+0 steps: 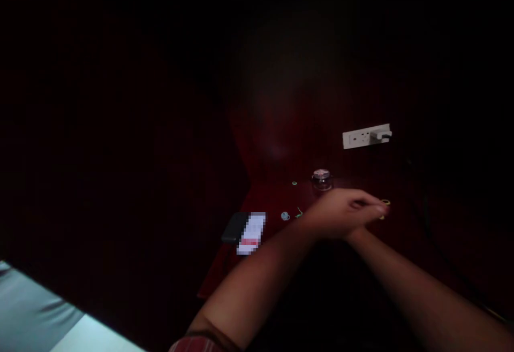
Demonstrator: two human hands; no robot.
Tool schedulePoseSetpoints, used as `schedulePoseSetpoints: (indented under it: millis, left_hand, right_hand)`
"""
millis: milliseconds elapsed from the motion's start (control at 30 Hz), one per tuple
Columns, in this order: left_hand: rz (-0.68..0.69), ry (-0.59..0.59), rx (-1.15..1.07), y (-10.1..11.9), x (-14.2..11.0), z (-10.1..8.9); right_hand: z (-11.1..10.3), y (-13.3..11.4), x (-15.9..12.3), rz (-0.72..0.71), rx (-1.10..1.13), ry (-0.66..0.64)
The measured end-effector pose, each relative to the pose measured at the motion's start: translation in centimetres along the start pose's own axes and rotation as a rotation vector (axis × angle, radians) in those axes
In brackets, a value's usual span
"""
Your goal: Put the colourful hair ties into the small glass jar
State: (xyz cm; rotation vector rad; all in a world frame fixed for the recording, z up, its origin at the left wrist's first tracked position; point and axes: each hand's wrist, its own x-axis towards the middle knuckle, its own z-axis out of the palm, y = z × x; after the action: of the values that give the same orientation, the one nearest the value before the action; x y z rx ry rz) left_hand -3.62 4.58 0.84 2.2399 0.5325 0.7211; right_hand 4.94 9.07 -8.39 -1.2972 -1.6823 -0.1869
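My left hand (345, 210) reaches across from the lower left, its fingers bent and pressed together at the tips. A small yellow loop (386, 202) shows right at those fingertips; whether it is pinched or lies behind them is unclear. From the lower right comes my right forearm (409, 282), its wrist meeting the underside of my left hand. My right hand's fingers are hidden there. Just beyond my left hand stands a small clear jar (322, 180) with a pinkish lid. A blue trinket (285, 216) and a thin green piece (299, 214) lie left of the hand.
The dark red tabletop (269, 197) carries a phone with a lit, blurred screen (252, 233) and a dark flat object (235, 227) beside it. A small green ring (294, 183) lies farther back. On the wall is a white socket (357, 139) with a plugged-in adapter (379, 136).
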Motion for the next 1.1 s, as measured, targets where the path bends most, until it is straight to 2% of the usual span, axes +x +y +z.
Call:
schedulePoseSetpoints:
  millis: [67,100,167,200,267,367,467,567,667,767,800,867,933,1000,1100]
  left_hand:
    - [-0.099,0.205,0.107,-4.0,0.2,-5.9]
    - [-0.184,0.257,0.193,-6.2,0.3,-8.8]
    - [-0.428,0.324,0.430,-10.5,0.7,-13.4]
    - [-0.559,0.312,0.562,-12.4,0.9,-15.0]
    - [-0.643,0.248,0.636,-15.7,1.3,-16.4]
    - [-0.661,0.160,0.727,-18.6,2.5,-15.7]
    - [-0.641,0.072,0.821,-20.1,4.3,-14.0]
    - [-0.627,0.010,0.901,-21.2,6.2,-13.1]
    - [-0.647,-0.045,0.953,-22.0,7.4,-12.8]
    - [-0.667,-0.096,0.997,-22.6,7.7,-12.9]
    - [-0.666,-0.097,1.015,-22.7,7.8,-12.9]
    - [-0.651,-0.079,1.055,-22.9,7.8,-13.0]
    - [-0.631,-0.062,1.086,-23.2,7.9,-13.2]
    - [-0.625,-0.068,1.102,-23.5,8.0,-13.4]
    - [-0.637,-0.088,1.105,-24.1,8.2,-13.7]
  right_hand:
    - [-0.1,-1.3,-0.6,-0.143,0.061,-0.079]
    - [-0.2,-1.8,-0.9,-0.285,0.086,-0.174]
    - [-0.1,-2.7,-1.5,-0.404,0.099,-0.250]
    - [-0.1,-3.0,-1.7,-0.417,0.094,-0.264]
    - [-0.1,-3.3,-1.9,-0.402,0.097,-0.271]
    - [-0.3,-3.5,-1.9,-0.369,0.095,-0.294]
    - [-1.2,-3.6,-1.5,-0.336,0.045,-0.348]
    - [-2.2,-3.5,-1.0,-0.284,-0.009,-0.468]
    - [-2.7,-2.2,-0.2,-0.087,-0.122,-0.570]
    - [-3.1,0.5,0.9,0.188,-0.175,-0.701]
    - [-3.4,1.8,1.2,0.277,-0.200,-0.691]
    - [-4.1,4.5,1.8,0.378,-0.241,-0.532]
    - [-4.8,7.4,2.0,0.439,-0.283,-0.429]
    - [-5.5,10.1,1.9,0.472,-0.267,-0.481]
    - [-5.9,12.5,1.7,0.394,-0.209,-0.481]
